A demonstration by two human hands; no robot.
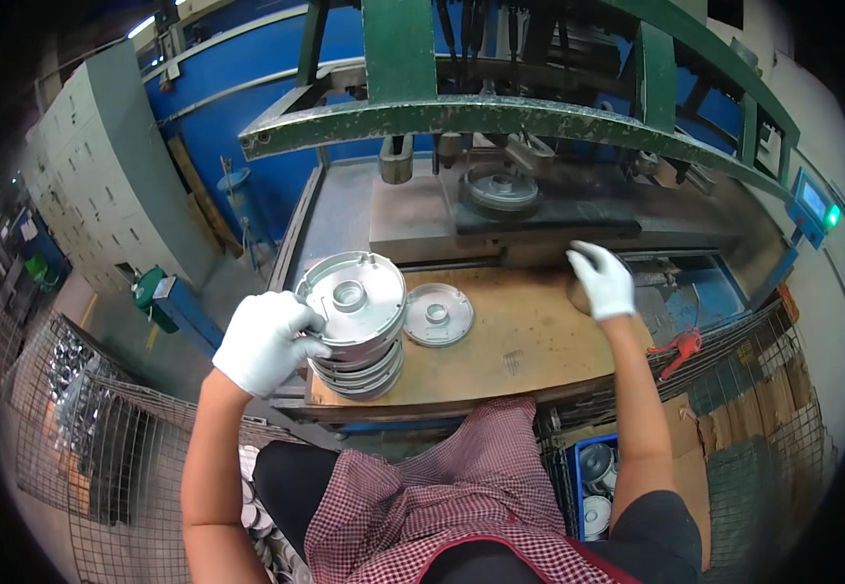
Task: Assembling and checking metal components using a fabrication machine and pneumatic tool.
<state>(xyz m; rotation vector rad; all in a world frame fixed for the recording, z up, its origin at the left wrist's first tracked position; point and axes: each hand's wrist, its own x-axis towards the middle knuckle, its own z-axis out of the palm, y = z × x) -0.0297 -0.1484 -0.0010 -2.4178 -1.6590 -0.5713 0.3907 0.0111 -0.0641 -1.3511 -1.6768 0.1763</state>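
Note:
My left hand (265, 341), in a white glove, grips the left rim of a round silver metal casting (374, 280) with a raised ring at its centre. The casting is at the top of a stack of similar castings (369, 378) on the left of the wooden work board. Another flat round casting (453, 319) lies on the board just right of the stack. My right hand (601, 280), also gloved in white, is over the right part of the board, fingers stretched out and apart from the castings. A brownish shape under its palm is too blurred to name.
Behind the wooden board (529, 355) stands a green-framed machine (481, 115), with a round casting (502, 189) on its dark bed. A red-handled tool (677, 350) lies at right. Wire baskets (116, 428) flank me, and a blue crate (578, 457) holds round parts.

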